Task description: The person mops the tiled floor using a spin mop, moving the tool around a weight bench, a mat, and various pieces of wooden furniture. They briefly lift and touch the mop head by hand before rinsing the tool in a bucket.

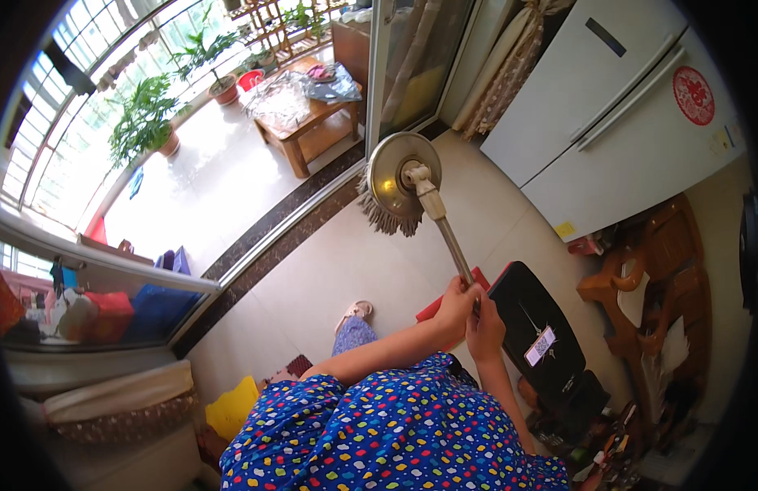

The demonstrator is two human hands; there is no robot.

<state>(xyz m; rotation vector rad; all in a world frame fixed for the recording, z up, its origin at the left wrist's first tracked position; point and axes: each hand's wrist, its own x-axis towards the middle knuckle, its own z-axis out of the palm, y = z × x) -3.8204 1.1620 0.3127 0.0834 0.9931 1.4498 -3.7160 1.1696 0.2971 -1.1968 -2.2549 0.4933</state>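
A round-headed spin mop (405, 175) extends away from me, its steel disc tilted toward the camera and grey strands fringing its lower left side. My left hand (456, 305) is wrapped around the metal mop handle (454, 248). Just below it, my right hand (486, 329) grips the same pole, the two hands touching. Whether the strands rest on the tiled floor (305, 270) or hang above it, I cannot tell. Beside my right hand stands a black panel (535, 319) bearing a printed code, with a red edge (431, 310) behind my hands.
A sliding-door track (281, 227) crosses the floor ahead. Beyond it are a wooden table (293, 132) with plastic sheeting and potted plants (146, 116). A white refrigerator (575, 116) and carved wooden furniture (667, 294) stand at right. A yellow bag (231, 405) lies at left.
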